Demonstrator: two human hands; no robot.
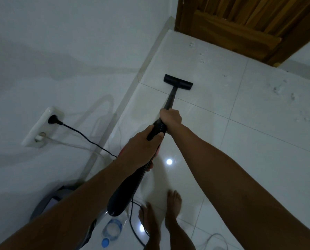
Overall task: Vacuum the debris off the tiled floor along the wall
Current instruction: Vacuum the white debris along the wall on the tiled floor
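While both hands (pixel 170 118) clench the wand (pixel 170 101), forearms hide the vacuum body (pixel 49 202).

The scene is dim and cool-toned, with a bluish-grey cast over the white wall (pixel 42 42) and the glossy floor (pixel 258 141). Two small bright glare spots on the near tiles reflect a light from above, one by the hose (pixel 132 183), another beside the bare feet (pixel 172 204). Soft, faint shadows band the left wall. Wide-angle distortion bends the tile joints and stretches the forearms at the near edges. Detail is soft and smeared throughout; the far debris (pixel 276 90) shows as pale, blurry specks.
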